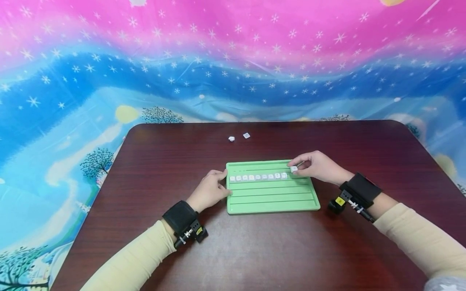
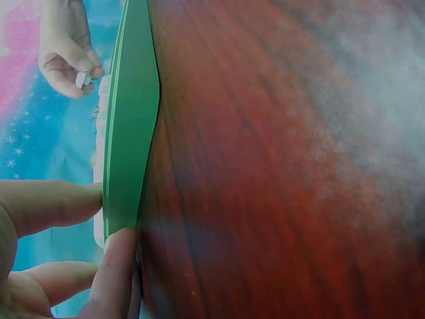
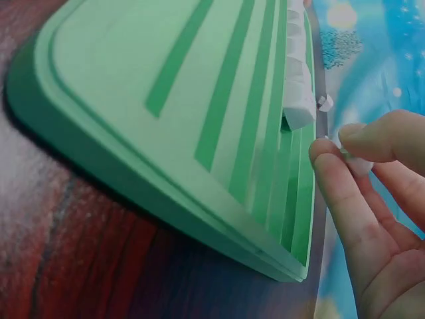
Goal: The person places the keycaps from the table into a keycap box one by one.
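A light green grooved tray (image 1: 271, 198) lies on the table, and several white keycaps (image 1: 258, 177) stand side by side along one of its upper grooves. My left hand (image 1: 210, 189) holds the tray's left edge, with fingertips (image 2: 83, 203) against the rim in the left wrist view. Over the tray's far right corner, my right hand (image 1: 316, 166) pinches a single white keycap (image 1: 294, 169) between thumb and fingers. The right wrist view shows that keycap (image 3: 358, 163) partly hidden by the fingers, just off the right end of the row.
Two loose white keycaps, one tilted (image 1: 231, 139) and one flat (image 1: 246, 136), lie near the far edge of the dark wooden table (image 1: 174, 153). A patterned cloth (image 1: 233, 60) hangs behind the table. Both wrists wear black camera straps (image 1: 360, 189).
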Motion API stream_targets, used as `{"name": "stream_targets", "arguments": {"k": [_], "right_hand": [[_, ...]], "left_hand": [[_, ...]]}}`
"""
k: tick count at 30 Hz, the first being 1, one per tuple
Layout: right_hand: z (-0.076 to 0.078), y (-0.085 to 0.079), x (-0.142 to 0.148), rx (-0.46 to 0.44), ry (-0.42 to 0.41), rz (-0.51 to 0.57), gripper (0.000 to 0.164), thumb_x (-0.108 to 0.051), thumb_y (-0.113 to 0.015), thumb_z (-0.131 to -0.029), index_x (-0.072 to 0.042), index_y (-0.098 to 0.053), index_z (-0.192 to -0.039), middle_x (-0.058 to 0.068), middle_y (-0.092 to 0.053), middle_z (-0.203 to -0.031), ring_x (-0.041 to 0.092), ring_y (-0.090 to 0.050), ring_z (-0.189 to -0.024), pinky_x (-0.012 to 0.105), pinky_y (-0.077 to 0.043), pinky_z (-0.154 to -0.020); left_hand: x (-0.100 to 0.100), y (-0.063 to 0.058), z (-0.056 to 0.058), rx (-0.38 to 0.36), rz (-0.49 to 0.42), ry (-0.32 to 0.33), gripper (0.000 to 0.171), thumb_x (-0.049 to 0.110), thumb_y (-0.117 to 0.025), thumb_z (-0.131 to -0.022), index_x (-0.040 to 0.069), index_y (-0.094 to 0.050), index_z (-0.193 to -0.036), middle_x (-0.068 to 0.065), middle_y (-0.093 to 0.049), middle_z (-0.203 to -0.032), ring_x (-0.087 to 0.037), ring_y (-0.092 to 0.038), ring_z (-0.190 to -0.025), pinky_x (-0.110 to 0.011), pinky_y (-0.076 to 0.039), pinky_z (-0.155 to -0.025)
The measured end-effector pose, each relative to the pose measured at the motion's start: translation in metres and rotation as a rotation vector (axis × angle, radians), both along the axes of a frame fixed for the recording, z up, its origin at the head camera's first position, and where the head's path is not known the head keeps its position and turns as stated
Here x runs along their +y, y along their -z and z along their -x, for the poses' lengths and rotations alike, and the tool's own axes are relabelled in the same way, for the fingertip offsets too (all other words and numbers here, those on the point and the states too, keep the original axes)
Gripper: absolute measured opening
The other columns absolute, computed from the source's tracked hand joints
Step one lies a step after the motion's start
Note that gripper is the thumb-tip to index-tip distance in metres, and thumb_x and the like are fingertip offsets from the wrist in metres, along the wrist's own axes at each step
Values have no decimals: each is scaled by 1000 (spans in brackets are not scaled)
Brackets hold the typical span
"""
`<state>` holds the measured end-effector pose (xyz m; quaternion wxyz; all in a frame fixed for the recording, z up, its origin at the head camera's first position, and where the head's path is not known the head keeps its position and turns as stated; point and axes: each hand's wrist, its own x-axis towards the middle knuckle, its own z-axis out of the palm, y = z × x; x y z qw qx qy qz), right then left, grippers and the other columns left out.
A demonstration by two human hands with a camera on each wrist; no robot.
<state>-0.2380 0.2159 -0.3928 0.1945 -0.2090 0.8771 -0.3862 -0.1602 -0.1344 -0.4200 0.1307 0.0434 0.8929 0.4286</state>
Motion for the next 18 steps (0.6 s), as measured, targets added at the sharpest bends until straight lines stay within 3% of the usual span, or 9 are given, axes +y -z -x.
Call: {"name": "stream_targets", "arguments": {"k": [11, 18], "right_hand": [[-6, 0, -4, 95, -74, -97, 29, -5, -72, -95, -2, -74, -123, 11, -72, -117, 23, -68, -99, 37, -56, -83], [-8, 1, -9, 168, -127, -119, 24, -3, -76, -91, -4, -77, -115, 5, -67, -108, 17, -63, -87, 32, -53, -75]], "left_hand": [[0, 0, 0, 3, -4, -4, 73, 6, -78, -89, -5, -42, -152, -21, -46, -146, -12, -59, -77, -26, -50, -70], [0, 1, 1, 3, 3, -3, 74, 7, -79, -89, -4, -41, -152, -21, -46, -147, -12, -59, -79, -27, -50, -71]]}}
